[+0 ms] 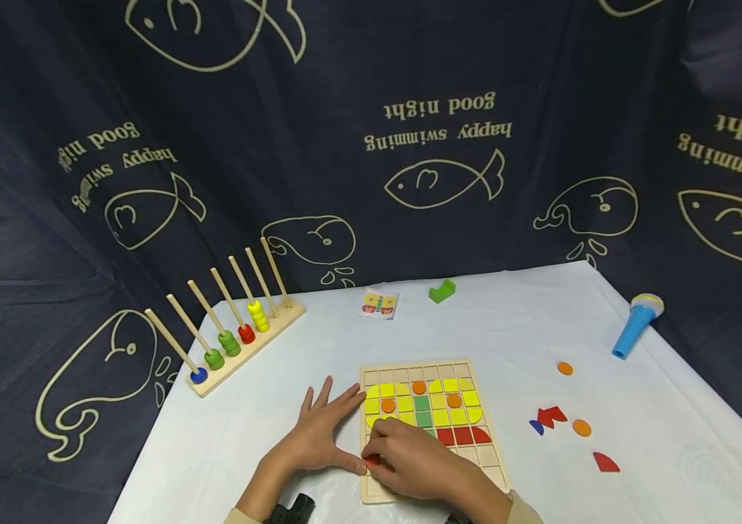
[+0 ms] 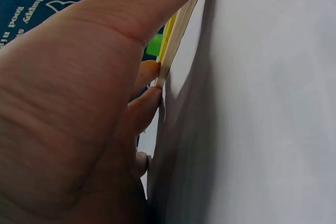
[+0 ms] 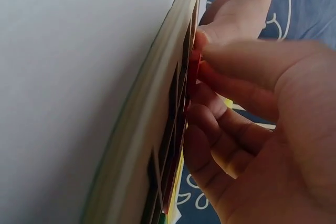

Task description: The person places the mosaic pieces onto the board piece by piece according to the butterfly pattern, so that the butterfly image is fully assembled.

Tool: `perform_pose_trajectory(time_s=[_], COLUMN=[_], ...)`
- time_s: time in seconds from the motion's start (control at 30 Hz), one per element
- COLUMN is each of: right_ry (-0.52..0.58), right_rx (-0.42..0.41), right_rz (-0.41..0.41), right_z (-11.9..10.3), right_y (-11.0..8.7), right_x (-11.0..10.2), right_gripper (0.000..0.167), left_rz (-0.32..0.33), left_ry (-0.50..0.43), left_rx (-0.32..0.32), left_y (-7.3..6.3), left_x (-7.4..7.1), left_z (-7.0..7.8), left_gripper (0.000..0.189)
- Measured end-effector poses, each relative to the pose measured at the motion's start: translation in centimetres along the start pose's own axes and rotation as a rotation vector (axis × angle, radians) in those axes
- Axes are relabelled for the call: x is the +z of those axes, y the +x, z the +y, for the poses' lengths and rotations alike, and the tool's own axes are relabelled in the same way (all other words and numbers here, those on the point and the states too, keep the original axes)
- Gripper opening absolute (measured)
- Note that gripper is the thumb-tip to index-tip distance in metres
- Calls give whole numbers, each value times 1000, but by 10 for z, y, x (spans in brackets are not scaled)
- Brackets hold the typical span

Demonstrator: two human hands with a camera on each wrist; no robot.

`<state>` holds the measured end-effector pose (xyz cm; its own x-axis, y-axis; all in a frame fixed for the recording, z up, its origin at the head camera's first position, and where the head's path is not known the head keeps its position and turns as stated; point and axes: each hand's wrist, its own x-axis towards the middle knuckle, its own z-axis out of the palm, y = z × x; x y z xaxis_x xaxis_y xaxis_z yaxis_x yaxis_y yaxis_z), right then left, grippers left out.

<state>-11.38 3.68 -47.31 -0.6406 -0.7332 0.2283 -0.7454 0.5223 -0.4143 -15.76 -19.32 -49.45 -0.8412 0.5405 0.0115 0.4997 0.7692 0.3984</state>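
Note:
A wooden grid board [image 1: 385, 491] lies on the white table, with yellow, orange, green and red flat pieces set in its cells. My right hand [image 1: 413, 455] is over the board's lower left part and pinches a red piece [image 1: 373, 461] between thumb and index finger. In the right wrist view that red piece [image 3: 193, 69] is against the board's face. My left hand [image 1: 314, 437] is spread along the left side, its thumb and fingers touching the board's edge [image 2: 181, 24]. A row of red pieces [image 1: 463, 436] sits right of my right hand, which hides several cells.
Loose red pieces [image 1: 546, 416], a blue piece [image 1: 537, 427] and orange discs [image 1: 582, 428] lie right of the board. A peg rack with beads [image 1: 246, 354] stands at left. Behind are a pattern card [image 1: 379, 304] and green block [image 1: 442, 291]; a blue toy microphone [image 1: 634, 330] is far right.

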Motion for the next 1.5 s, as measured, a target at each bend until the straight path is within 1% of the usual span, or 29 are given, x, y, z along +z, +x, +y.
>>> perform_pose_trajectory(time_s=[0.17,0.4,0.57,0.9,1.0,1.17,1.27,1.37,1.5], right_ry=[-21,-73,-55,-85,-66,-36,-31,6,52], right_rx=[-27,-17,-22,-68,-70,-29,-22,-21,8], right_rz=[26,32,4,27,37,74,96,67,15], right_z=[1,1,0,3,4,7,9,9,9], right_y=[0,1,-1,-3,-2,-1,-2,0,2], right_x=[0,0,0,0,0,0,1,1,0], right_gripper=[6,1,4,9,10,14,15,18,20], left_rz=[-6,-3,-10,-14,-7,0,-1,-4,-6], left_ry=[-17,-23,-17,-16,-14,-12,-11,-11,-9], left_rx=[-7,-7,-8,-10,-5,3,2,-4,-10], left_y=[0,-1,-1,0,0,1,1,1,1], left_x=[-1,0,0,-1,-1,-1,-1,-1,-1], left_z=[0,0,0,1,1,0,0,0,0], left_gripper=[118,117,118,117,117,117,118,118,118])
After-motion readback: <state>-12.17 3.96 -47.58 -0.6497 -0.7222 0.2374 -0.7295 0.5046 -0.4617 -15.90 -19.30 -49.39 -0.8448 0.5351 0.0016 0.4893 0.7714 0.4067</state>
